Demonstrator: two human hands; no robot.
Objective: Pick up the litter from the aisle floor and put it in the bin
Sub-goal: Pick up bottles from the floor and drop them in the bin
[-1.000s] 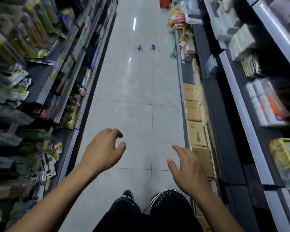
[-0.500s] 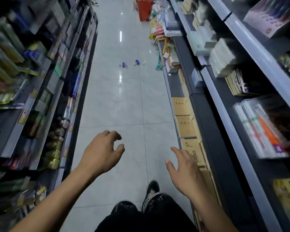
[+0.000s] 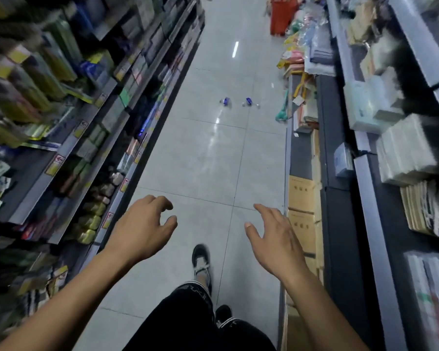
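Though on floor, litter (image 3: 226, 101) well beyond hands (image 3: 142, 229).

Stocked shelving flanking a tiled shop aisle.
Lining the right side: cardboard boxes (image 3: 301, 196); standing far off: a red basket (image 3: 281, 16).

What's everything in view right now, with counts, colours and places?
litter: two bits, blue, on the floor far ahead; second to its right
floor: one, pale grey tiles, aisle middle
shelves: two runs, grey, stocked, either side; the other on the right
boxes: a row, tan, at the foot of the right shelves
basket: one, red, far end on the right
shoes: two, black and white, stepping forward
left hand: empty, fingers loosely curled
right hand: empty, fingers spread
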